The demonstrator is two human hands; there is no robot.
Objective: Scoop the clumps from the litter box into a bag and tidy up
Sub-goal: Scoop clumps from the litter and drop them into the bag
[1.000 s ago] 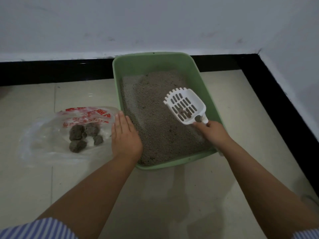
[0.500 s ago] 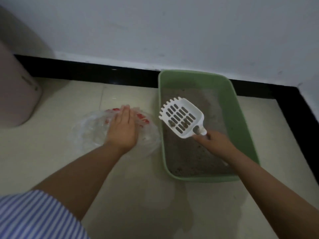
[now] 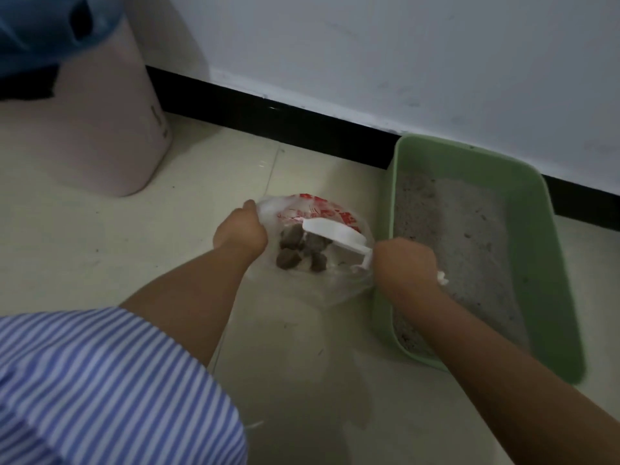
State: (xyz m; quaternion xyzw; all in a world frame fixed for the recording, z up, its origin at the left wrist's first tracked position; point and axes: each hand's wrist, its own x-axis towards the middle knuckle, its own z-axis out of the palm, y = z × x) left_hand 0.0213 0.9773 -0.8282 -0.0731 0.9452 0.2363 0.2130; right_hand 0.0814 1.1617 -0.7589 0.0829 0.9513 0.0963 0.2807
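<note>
Support: pale tiled floor (image 3: 100, 250) | on it: green litter box (image 3: 550, 263) against the black baseboard, right | clear red-printed bag (image 3: 339, 290) just beside its left wall | pinkish bin (image 3: 100, 129) far left, possibly a trash can.

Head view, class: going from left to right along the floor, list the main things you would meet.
Pink bin → left hand → clumps in the plastic bag → right hand → green litter box.
</note>
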